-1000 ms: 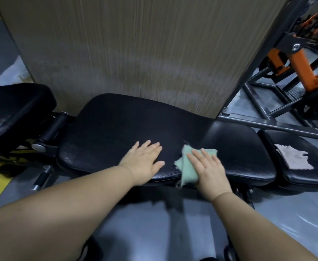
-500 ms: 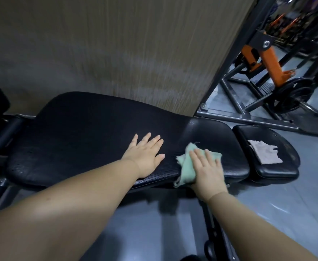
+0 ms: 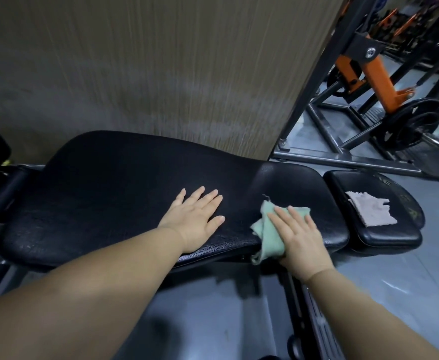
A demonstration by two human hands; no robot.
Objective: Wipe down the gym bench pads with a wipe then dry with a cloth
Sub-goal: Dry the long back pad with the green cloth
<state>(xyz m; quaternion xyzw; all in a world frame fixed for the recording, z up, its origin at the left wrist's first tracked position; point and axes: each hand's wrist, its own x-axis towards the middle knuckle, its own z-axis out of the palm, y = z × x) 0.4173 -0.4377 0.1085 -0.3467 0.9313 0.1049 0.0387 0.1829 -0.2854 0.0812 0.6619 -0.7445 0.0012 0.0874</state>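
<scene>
- Our left hand (image 3: 195, 216) lies flat on the long black bench pad (image 3: 109, 193), with the fingers straight and spread.
- Near it at 3 o'clock, our right hand (image 3: 299, 237) presses a crumpled green cloth (image 3: 267, 229) onto the pad's near edge with straight fingers. The cloth's lower corner hangs over the edge.
- Farther toward 3 o'clock, a pale wipe (image 3: 369, 211) lies on the small seat pad (image 3: 343, 183).
- An orange machine (image 3: 369, 74) stands at 1 o'clock.

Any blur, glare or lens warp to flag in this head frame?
Head view: usable. The left hand, right hand and green cloth are fairly sharp; the wood panel behind looks vertically streaked, whether blur or grain I cannot tell; wide-angle warp leans the rack upright and bows the bench pad; light is dim, with mild glare on the floor at right.
</scene>
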